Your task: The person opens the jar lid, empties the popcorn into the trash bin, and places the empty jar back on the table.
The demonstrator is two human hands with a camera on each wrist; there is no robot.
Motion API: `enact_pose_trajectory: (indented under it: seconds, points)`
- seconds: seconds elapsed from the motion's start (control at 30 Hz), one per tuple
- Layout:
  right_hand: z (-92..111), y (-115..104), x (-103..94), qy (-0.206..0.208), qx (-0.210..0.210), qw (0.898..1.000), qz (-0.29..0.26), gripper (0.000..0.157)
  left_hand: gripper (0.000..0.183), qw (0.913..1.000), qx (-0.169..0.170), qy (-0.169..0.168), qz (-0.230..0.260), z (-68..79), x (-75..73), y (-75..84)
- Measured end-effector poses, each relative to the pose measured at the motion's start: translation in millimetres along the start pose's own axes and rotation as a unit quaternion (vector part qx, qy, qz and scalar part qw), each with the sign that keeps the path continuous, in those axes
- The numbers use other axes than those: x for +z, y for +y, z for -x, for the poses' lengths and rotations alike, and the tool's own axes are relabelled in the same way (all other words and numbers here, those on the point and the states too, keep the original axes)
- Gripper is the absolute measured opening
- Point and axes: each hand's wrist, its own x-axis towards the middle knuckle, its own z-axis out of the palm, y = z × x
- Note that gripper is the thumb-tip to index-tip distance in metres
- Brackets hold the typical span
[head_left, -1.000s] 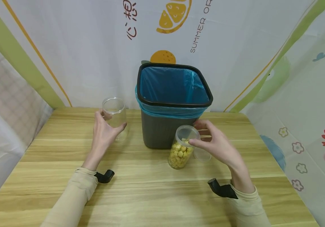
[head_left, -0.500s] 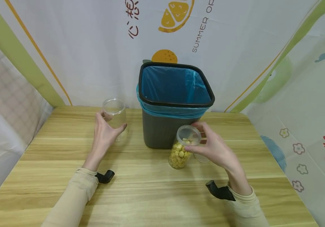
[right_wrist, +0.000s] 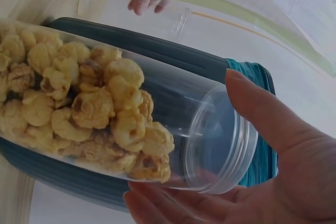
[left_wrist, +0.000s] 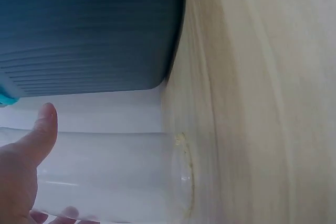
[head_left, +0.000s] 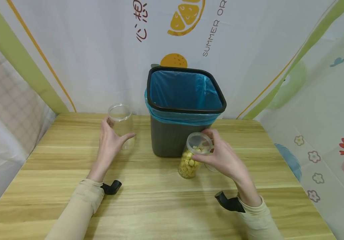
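A clear, tall jar [head_left: 121, 128] stands upright on the table left of the bin. My left hand [head_left: 110, 138] curves around it, thumb held away from the wall in the left wrist view and other fingers on its far side. Right of it, a clear jar of popcorn [head_left: 188, 163] stands in front of the bin, filled partway with yellow popcorn. My right hand [head_left: 224, 153] grips this jar near its top, thumb across the front and fingers behind. In the right wrist view those fingers [right_wrist: 157, 203] lie along the jar's side.
A dark grey bin [head_left: 168, 140] with a blue liner [head_left: 187, 90] stands at the back centre, right behind the popcorn jar. A clear round lid [head_left: 211, 167] lies on the wooden table [head_left: 147, 206], partly hidden by my right hand. Printed white curtains [head_left: 99, 66] hang behind and beside the table.
My right hand has moved left and closed in around the popcorn jar, its thumb now further across the front. Both jars stay in place; the left hand has barely moved.
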Motion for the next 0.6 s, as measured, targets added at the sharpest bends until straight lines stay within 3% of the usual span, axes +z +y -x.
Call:
enact_pose_trajectory:
  seconds: [0.2,0.6]
  points:
    - [1,0,0.8,0.008,0.005,1.000,0.002,0.083,0.123,0.9998,0.008,0.017,-0.001,2.0,-3.2,7.4]
    - [3,-3,-1.1,0.005,0.015,1.000,-0.014,0.083,0.101,0.9938,0.069,0.084,0.025,13.1,-13.3,26.6]
